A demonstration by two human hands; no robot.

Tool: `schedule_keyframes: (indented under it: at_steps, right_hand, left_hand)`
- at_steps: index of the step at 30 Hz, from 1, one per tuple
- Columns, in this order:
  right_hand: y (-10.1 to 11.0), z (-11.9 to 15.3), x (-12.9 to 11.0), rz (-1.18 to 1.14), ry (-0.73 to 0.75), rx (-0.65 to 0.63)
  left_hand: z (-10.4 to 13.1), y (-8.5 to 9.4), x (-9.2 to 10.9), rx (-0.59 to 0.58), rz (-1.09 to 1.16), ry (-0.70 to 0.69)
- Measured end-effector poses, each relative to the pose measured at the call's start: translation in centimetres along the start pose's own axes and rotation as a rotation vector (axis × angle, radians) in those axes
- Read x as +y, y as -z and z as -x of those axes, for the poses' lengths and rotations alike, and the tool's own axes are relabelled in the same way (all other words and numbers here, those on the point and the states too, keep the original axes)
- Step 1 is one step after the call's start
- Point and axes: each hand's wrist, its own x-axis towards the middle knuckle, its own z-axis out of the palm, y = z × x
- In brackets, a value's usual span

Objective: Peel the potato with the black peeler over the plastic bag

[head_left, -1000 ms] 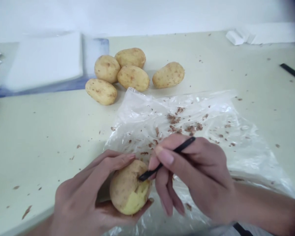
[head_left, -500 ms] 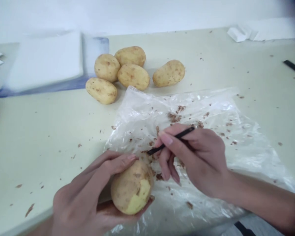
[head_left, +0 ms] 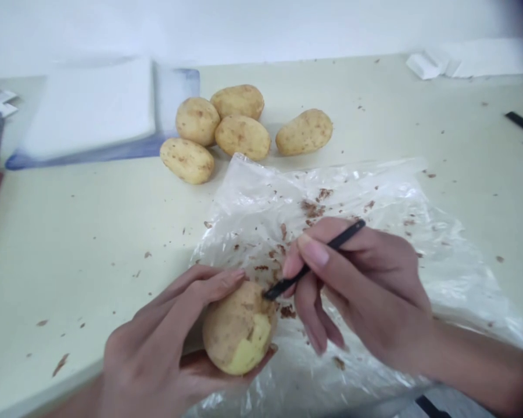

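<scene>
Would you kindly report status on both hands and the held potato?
Left hand holding partly peeled potato. Right hand gripping black tool, tip at potato. Brown scraps on plastic sheet.

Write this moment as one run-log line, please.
left hand: holds partly peeled potato | right hand: holds black tool, tip at potato | plastic sheet: brown scraps | beyond: five potatoes

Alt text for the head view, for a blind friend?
A left hand holds a partly peeled potato while the right hand holds a thin black tool at its edge. Brown scraps litter a clear plastic sheet; five more potatoes lie farther back.
</scene>
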Motion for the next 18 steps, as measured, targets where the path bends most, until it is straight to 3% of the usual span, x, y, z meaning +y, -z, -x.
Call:
schedule_keyframes:
  at_steps: [3, 6, 8, 13, 18]
  right_hand:
    - [-0.25, 0.27, 0.08, 0.091, 0.006, -0.068]
    - [0.02, 0.31, 0.37, 0.211, 0.058, 0.037]
    - [0.13, 0.29, 0.34, 0.153, 0.061, 0.064]
    - [-0.16, 0.33, 0.09, 0.086, 0.036, -0.069]
    - [0.08, -0.03, 0.39, 0.182, 0.080, 0.073]
  left_hand:
    - [0.30, 0.08, -0.04, -0.026, 0.006, 0.016]
    - [0.61, 0.00, 0.17, -0.022, -0.004, 0.038]
    - [0.53, -0.08, 0.36, -0.013, -0.020, 0.038]
    - [-0.16, -0.05, 0.40, -0.040, 0.015, 0.000]
    - [0.52, -0.11, 0.13, -0.062, -0.001, 0.062]
